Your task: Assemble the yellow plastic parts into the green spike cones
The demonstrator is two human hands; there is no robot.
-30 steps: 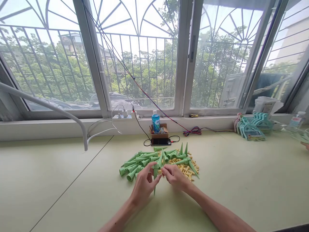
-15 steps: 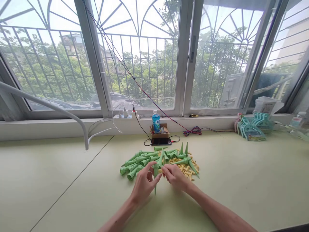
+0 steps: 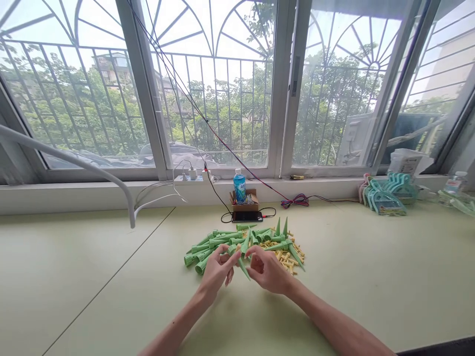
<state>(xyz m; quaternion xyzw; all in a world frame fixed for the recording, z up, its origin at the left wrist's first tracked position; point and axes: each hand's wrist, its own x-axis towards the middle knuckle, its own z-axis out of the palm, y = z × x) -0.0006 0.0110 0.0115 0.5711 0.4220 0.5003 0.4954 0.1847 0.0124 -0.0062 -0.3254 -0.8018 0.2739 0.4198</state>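
My left hand (image 3: pixel 215 271) pinches a green plastic watering spike (image 3: pixel 243 268) between thumb and fingers, its point tilted down to the right. A small yellow peg (image 3: pixel 238 247) shows at the upper end of this spike, by my left fingertips. Just to the right, my right hand (image 3: pixel 270 271) has its thumb and index finger apart in a curve, with nothing visible between them. Behind both hands lies a pile of green spikes (image 3: pixel 222 242), some with wide open ends facing me. Loose yellow pegs (image 3: pixel 286 260) are heaped on the right, partly under more spikes.
Behind the pile, a phone (image 3: pixel 247 216) with a cable lies before a small cardboard box (image 3: pixel 245 207) and a blue bottle (image 3: pixel 239 187). Coiled wire (image 3: pixel 296 200) and turquoise hangers (image 3: pixel 388 195) are farther right. A grey curved tube (image 3: pixel 111 180) reaches over the table's left.
The spike in my left hand has swung from upright to slanting, its tip now to the right. My right hand has moved slightly off it, its thumb and index finger spreading.
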